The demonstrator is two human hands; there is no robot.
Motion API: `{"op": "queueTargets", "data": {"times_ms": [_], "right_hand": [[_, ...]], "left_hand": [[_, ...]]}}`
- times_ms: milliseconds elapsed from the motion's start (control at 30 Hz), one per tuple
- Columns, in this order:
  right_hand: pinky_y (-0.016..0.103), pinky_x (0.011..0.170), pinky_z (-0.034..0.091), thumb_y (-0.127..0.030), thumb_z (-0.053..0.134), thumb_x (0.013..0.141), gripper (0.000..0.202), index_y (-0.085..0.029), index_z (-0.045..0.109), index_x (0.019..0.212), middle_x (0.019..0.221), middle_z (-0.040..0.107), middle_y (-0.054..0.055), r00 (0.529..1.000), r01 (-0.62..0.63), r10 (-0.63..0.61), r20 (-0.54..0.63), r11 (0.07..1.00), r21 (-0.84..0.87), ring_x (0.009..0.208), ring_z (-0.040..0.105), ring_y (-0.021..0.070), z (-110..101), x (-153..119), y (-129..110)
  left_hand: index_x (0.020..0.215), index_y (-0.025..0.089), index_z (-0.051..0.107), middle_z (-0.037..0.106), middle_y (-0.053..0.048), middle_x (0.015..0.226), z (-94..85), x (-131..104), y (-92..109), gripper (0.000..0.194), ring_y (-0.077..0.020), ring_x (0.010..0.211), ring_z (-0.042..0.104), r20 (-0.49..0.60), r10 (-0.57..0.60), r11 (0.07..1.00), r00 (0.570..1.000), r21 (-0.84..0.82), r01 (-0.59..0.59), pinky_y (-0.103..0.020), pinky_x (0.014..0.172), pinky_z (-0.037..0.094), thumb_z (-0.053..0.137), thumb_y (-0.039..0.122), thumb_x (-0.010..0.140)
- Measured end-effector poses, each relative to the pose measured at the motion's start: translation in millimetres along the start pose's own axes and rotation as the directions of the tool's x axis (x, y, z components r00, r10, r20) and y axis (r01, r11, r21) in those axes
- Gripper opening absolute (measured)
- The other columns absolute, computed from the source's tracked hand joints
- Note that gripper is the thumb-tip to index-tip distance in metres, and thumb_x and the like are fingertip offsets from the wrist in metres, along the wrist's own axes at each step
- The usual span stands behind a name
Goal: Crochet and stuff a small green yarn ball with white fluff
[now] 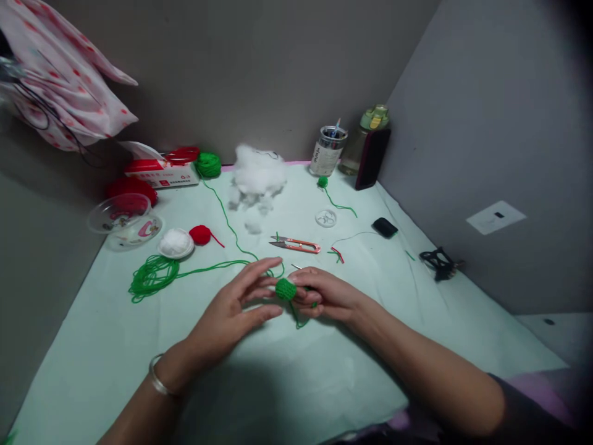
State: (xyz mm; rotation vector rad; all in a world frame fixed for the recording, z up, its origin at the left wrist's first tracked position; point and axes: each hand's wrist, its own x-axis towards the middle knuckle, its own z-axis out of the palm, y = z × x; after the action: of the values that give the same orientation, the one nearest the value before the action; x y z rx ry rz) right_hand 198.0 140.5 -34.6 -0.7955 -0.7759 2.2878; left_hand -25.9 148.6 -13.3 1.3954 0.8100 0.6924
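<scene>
A small round green crocheted piece (286, 288) is pinched in the fingers of my right hand (319, 292), over the table's middle. Just above those fingers shows a thin metal tip (296, 266), perhaps a crochet hook; the rest of it is hidden. My left hand (241, 300), with a bangle at the wrist, is open beside the piece, its fingers spread and thumb apart. Green yarn (210, 267) runs from a loose coil (154, 277) toward the left fingertips. A green strand (299, 318) dangles beneath the piece.
Orange-handled thread snips (296, 245) lie beyond my hands. White stuffing (259, 172) sits at the back wall, a can (328, 151), bottle (356, 145) and phone (373, 159) at back right. Red yarn (200, 235), white yarn (176, 243) and plastic bowls (134, 230) stand left.
</scene>
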Motion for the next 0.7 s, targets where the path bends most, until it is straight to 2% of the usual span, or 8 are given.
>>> {"op": "queueTargets", "data": {"times_ms": [67,167,367,533,600,700], "right_hand": [[0.016,0.038,0.019,-0.036,0.075,0.088,0.042,-0.018,0.049,0.060,0.043,0.028,-0.013,1.000,-0.023,0.023,0.008,1.000,0.002,0.040,0.018,0.0019,-0.3,0.5,1.4],[0.015,0.038,0.019,-0.036,0.075,0.088,0.041,-0.017,0.050,0.062,0.045,0.030,-0.013,1.000,-0.019,0.019,-0.011,1.000,0.011,0.041,0.018,0.0017,2.0,0.7,3.6],[0.015,0.040,0.015,-0.040,0.081,0.084,0.040,-0.018,0.051,0.068,0.051,0.036,-0.011,0.994,0.019,-0.021,-0.110,1.000,-0.016,0.045,0.019,0.0020,8.1,-1.6,-0.1],[0.018,0.042,0.013,-0.040,0.087,0.076,0.044,-0.018,0.051,0.065,0.051,0.035,-0.012,0.985,0.030,-0.043,-0.170,0.996,-0.080,0.045,0.021,0.0018,11.9,-4.1,-1.3],[0.018,0.042,0.012,-0.041,0.088,0.074,0.043,-0.018,0.052,0.066,0.051,0.035,-0.012,0.977,0.047,-0.063,-0.202,0.995,-0.086,0.046,0.020,0.0023,12.7,-3.4,-1.1],[0.020,0.043,0.010,-0.043,0.086,0.075,0.044,-0.019,0.050,0.067,0.053,0.035,-0.012,0.964,0.083,-0.104,-0.245,0.992,-0.095,0.047,0.019,0.0033,13.1,-2.1,-2.1]], "left_hand": [[0.123,0.030,0.073,0.065,-0.008,0.127,8.5,-1.0,-3.2,0.035,-0.0249,0.112,0.069,0.030,0.028,0.999,0.999,0.032,-0.029,-0.036,0.095,0.058,0.076,0.027,0.089],[0.114,0.026,0.074,0.065,-0.004,0.108,15.9,-0.2,-7.9,0.023,-0.0186,0.096,0.070,-0.024,0.060,0.998,0.998,0.036,-0.059,-0.030,0.085,0.059,0.072,0.025,0.091],[0.109,0.021,0.065,0.066,-0.003,0.096,20.2,0.4,-13.4,0.023,-0.0170,0.086,0.067,-0.106,-0.039,0.998,0.994,-0.053,0.034,-0.028,0.078,0.057,0.074,0.026,0.088],[0.095,0.021,0.069,0.060,-0.001,0.096,18.2,0.9,-13.8,0.011,-0.0139,0.085,0.063,-0.029,-0.022,1.000,0.999,0.018,0.023,-0.024,0.074,0.054,0.075,0.024,0.087],[0.100,0.022,0.066,0.063,-0.001,0.098,18.0,1.5,-15.0,0.016,-0.0146,0.088,0.066,0.000,-0.073,0.995,0.997,-0.071,0.073,-0.026,0.079,0.055,0.076,0.026,0.088],[0.116,0.024,0.058,0.070,-0.002,0.099,19.2,2.1,-16.4,0.036,-0.0176,0.091,0.070,0.023,-0.148,0.959,0.989,-0.243,0.149,-0.031,0.084,0.058,0.078,0.034,0.088]]}}
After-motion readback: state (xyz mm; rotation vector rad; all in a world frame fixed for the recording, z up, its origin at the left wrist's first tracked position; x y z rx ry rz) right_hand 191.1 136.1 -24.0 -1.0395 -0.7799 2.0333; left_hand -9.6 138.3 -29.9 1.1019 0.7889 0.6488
